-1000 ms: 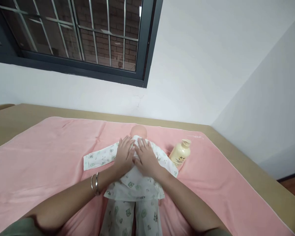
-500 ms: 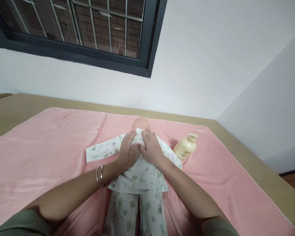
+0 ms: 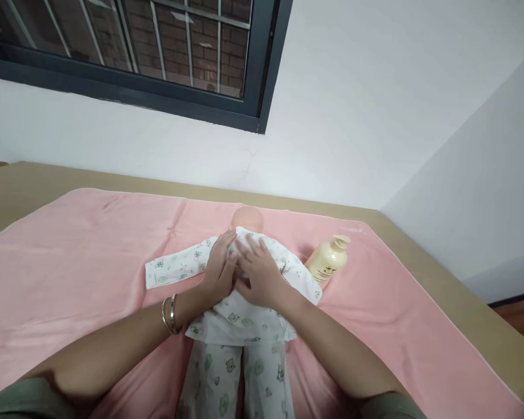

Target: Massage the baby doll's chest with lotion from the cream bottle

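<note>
I have doll lying lengthwise on pink blanket, head at far end. Left hand on upper part of printed pajama top, fingers close together. Right hand alongside, over same top, blurred, fingers slightly apart; can't tell if palm presses. Two silver bangles on left wrist. Cream bottle just beside right-side sleeve.

Barred window in white wall

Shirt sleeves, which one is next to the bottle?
The right-side sleeve, whose end lies by the pale yellow bottle; the left-side sleeve stretches the other way over the pink blanket.
</note>
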`<state>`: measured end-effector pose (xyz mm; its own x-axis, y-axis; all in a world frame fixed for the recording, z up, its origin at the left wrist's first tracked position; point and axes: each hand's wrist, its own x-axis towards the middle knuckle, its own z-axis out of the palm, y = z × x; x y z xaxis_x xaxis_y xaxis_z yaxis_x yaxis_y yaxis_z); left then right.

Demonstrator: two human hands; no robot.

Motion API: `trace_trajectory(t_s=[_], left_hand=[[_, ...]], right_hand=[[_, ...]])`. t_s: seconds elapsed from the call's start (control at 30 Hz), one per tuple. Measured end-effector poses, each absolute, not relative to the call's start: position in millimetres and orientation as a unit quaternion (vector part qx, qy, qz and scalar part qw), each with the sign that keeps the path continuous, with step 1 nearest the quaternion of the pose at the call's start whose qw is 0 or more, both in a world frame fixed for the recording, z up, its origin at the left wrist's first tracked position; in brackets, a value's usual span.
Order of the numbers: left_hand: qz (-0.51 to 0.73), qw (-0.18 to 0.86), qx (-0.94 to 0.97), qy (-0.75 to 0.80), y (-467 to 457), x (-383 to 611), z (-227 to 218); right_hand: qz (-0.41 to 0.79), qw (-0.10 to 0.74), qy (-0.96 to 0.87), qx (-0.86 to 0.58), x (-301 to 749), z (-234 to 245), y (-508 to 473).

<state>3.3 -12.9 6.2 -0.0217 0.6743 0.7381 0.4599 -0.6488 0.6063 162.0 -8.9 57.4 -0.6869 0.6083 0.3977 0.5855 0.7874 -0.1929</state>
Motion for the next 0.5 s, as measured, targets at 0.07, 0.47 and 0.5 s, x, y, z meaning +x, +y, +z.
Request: trace_trajectory(t_s=[0.07,0.47,0.5], left_hand=[[0.592,0.093,0.689,0.406,-12.9,2.7,6.2],[0.58,0.101,0.682,0.434,-12.3,3.0,4.7],[0.579,0.095,0.681,0.438,-12.4,2.9,4.8]], right_hand=[[0.037,0.219,-0.946,-0.235,164.3,56.3,-13.4],[0.024,0.22,-0.941,-0.256,166.4,57.1,-13.9],[0.032,0.227,-0.948,-0.222,169.1,56.0,-13.3]])
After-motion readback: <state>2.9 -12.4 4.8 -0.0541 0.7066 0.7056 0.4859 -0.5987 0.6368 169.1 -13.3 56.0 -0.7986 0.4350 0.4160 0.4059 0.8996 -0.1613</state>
